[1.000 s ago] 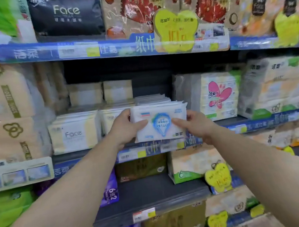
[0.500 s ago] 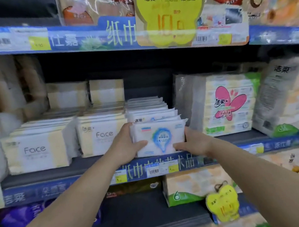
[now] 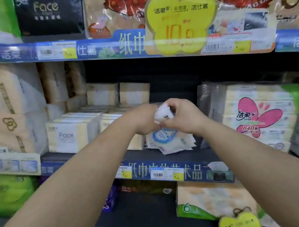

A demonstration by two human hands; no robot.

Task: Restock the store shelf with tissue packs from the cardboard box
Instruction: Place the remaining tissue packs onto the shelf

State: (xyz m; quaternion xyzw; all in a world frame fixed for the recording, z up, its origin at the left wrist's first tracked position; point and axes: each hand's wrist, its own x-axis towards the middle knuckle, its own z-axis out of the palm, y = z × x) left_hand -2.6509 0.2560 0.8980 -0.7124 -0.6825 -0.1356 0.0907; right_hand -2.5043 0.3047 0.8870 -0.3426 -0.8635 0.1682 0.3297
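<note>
Dark store shelving (image 3: 177, 155), blue price strips (image 3: 89, 49), yellow promo tag (image 3: 181, 22).

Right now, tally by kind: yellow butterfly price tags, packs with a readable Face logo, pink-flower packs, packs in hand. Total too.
Yellow butterfly price tags: 2
Packs with a readable Face logo: 2, black one and cream one
Pink-flower packs: 1
Tissue pack in hand: 1
Total: 6

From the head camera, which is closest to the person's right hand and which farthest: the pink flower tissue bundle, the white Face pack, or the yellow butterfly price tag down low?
From the right hand:
1. Pink flower tissue bundle, just to its right, same shelf.
2. White Face pack, to the left, beyond the left hand.
3. Yellow butterfly price tag, far below, at the bottom edge.
</note>
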